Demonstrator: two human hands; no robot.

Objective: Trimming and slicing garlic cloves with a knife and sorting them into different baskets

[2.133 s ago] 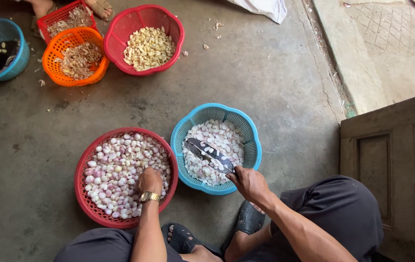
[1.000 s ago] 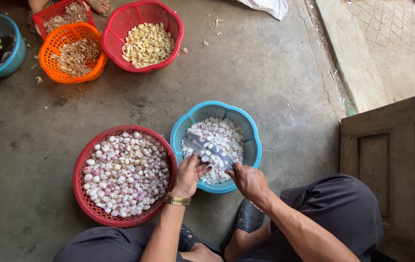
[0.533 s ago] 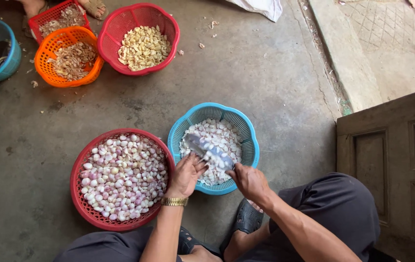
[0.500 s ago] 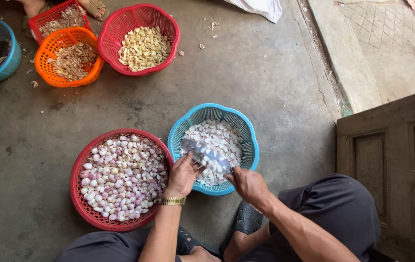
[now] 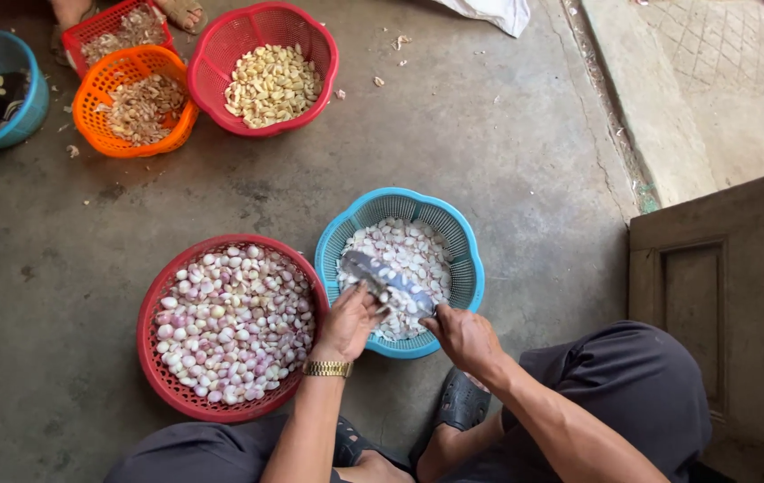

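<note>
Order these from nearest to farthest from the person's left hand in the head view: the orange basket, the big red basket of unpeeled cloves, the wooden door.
1. Red basket of unpeeled cloves, just left of the left hand, which overlaps its rim.
2. Orange basket, far upper left.
3. Wooden door, far right.

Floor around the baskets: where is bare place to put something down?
Bare concrete floor lies between the red basket of peeled cloves and the blue basket. It is crowded where the blue basket touches the big red basket under both hands.
</note>
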